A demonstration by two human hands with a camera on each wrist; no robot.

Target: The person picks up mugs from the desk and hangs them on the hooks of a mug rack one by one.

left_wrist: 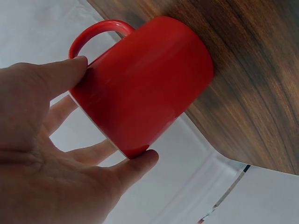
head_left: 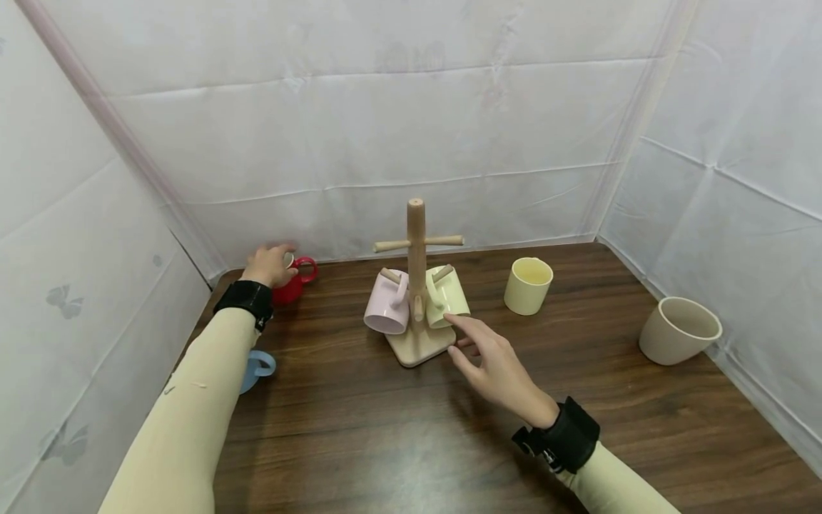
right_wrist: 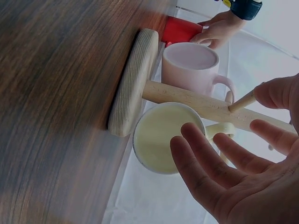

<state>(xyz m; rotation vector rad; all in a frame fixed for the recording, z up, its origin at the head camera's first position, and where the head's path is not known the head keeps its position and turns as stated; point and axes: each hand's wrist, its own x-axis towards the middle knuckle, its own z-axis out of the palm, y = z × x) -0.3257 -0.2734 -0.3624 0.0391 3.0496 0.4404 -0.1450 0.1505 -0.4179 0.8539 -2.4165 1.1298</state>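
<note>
Near the table's far left corner, close to the back edge, is the red mug [left_wrist: 145, 84], its base on the wood-grain table [head_left: 334, 442] and its handle [left_wrist: 107, 25] turned rightward along that edge. The left hand [head_left: 266, 268] holds it from above, digits spread across the mouth, one beside the handle and another against the outer wall opposite, just at the rim [left_wrist: 93, 120]. It looks like glazed ceramic, so I'd judge it stiff, moderately heavy, slick outside and likely to chip if knocked (that gloss would give dry fingertips little to bite on). A rim hold probably serves for a careful lift, but the handle, or the wall lower down, should be the surer place to take it. Nearer along the left edge, partly hidden by the left forearm [head_left: 208, 385], sits a blue mug [head_left: 249, 378]. Toward the middle of the back edge stands a wooden rack [head_left: 416, 225], a pink mug [head_left: 385, 303] and a pale yellow mug [head_left: 454, 294] hanging from it, mouths tipped downward. The right hand [head_left: 494, 364] is beside the pale yellow mug, thumb and fingers spread wide, gripping nothing; whether a fingertip touches it I cannot tell. Farther out, a yellow cup [head_left: 526, 291] stands near the back edge and a beige cup [head_left: 668, 339] by the right edge.
</note>
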